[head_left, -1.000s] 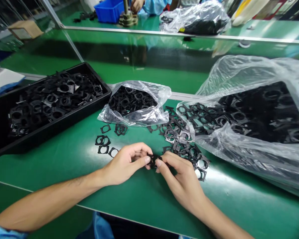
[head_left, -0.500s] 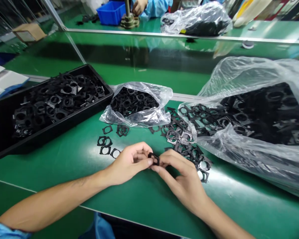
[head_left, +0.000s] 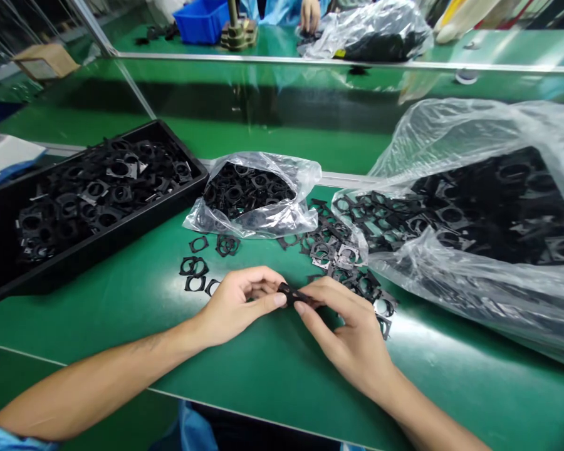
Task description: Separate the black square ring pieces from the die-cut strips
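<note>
Writing on the white and blue thing (head_left: 12,153) is too blurry to read. The left hand (head_left: 242,304) and right hand (head_left: 350,322) pinch a small black part (head_left: 290,292), fingers (head_left: 331,295) almost closed.

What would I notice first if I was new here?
Probably the big clear bag on the right, with black frames spilled from it onto the green table. Then the left hand and right hand pinching a black piece between them, front and centre. The tray heaped with frames on the left stands out too.
</note>
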`<state>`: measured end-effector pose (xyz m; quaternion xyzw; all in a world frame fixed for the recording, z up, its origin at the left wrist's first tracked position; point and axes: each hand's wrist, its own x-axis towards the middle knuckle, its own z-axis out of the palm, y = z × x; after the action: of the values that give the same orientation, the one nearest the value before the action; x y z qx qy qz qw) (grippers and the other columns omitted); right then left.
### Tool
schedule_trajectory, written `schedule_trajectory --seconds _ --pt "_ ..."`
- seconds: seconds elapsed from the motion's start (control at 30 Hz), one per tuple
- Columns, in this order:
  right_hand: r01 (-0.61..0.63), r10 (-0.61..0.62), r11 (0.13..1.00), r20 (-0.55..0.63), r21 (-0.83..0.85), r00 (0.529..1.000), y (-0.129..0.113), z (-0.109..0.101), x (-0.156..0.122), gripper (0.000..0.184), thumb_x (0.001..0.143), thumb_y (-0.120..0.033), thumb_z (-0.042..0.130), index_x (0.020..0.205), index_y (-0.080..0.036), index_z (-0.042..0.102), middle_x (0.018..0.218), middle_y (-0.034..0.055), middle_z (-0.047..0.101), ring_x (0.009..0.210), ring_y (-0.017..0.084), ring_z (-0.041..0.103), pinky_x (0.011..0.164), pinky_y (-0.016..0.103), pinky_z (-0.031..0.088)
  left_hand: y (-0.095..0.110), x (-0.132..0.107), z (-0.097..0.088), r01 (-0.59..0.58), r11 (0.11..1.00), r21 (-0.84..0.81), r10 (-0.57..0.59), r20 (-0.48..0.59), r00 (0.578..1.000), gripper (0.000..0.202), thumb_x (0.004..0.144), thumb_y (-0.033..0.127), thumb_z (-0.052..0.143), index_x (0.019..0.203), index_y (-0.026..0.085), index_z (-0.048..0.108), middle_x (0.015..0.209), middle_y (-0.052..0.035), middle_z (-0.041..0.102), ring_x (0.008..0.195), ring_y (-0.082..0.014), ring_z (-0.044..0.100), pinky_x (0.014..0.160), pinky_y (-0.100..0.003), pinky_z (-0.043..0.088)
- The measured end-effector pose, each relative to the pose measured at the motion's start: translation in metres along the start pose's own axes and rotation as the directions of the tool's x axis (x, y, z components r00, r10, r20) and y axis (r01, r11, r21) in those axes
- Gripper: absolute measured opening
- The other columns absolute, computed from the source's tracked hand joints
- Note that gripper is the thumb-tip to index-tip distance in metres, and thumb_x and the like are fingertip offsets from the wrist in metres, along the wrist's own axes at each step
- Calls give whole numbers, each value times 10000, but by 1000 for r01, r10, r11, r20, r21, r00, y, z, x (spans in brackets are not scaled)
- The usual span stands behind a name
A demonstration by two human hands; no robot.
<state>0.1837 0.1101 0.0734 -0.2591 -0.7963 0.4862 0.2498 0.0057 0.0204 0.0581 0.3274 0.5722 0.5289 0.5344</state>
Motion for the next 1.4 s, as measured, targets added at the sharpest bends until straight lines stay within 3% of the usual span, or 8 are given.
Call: schedule_trajectory --seconds 0.13,0.23,0.43,0.6,0.8,1.1,1.27,1.4 --pt "-11 12 1000 -30 28 999 2 0 0 65 929 -176 652 925 -209 708 809 44 663 716 184 617 686 301 520 0 0 -2 -10 1000 13 10 -15 1000 226 797 343 827 847 149 722 742 -13 723 696 -135 695 680 -222 547" --pt "-64 63 993 19 96 998 1 -1 2 84 940 -215 644 900 -205 716 801 40 661 704 178 602 658 289 493 0 0 -3 17 1000 -4 -17 -8 1000 230 819 358 808 828 149 710 731 -7 714 691 -142 707 665 -223 547" --pt "-206 187 963 121 173 975 -1 -3 6 314 964 -324 616 681 -191 646 688 24 604 668 167 559 632 282 433 1 -1 -2 46 998 -30 -44 57 997 299 832 426 792 797 137 726 739 -36 755 689 -163 724 689 -254 577" --pt "-304 280 874 116 379 953 2 -2 6 208 905 -379 715 833 -188 678 707 8 627 645 155 586 633 269 467 3 1 -4 62 996 -57 -56 107 993 312 819 428 806 762 130 737 680 -34 762 664 -165 744 680 -246 599" --pt "-338 225 830 287 444 931 2 -9 8 347 949 -414 665 704 -170 698 718 33 670 739 175 642 742 279 502 5 1 -5 99 991 -92 -88 108 990 306 787 416 836 711 139 731 658 -31 777 625 -161 749 642 -234 603" --pt "-346 256 853 266 391 930 2 -6 9 373 964 -479 621 757 -177 693 663 28 692 692 176 624 743 292 483 2 2 -7 31 997 -66 -22 133 991 230 827 376 805 844 148 777 736 -27 770 677 -133 704 684 -220 553" --pt "-362 296 859 227 361 928 3 -4 8 386 948 -482 642 719 -173 671 665 35 704 684 168 623 712 277 477 4 0 -9 -74 991 109 58 148 987 184 902 311 710 854 149 783 760 -26 720 702 -128 635 675 -229 477" --pt "-366 308 813 198 454 931 4 -2 7 280 916 -441 704 826 -176 680 631 12 708 604 141 616 658 253 486 5 -2 -9 -105 975 194 68 187 980 217 929 302 664 831 143 774 768 -34 699 717 -140 609 680 -250 446"
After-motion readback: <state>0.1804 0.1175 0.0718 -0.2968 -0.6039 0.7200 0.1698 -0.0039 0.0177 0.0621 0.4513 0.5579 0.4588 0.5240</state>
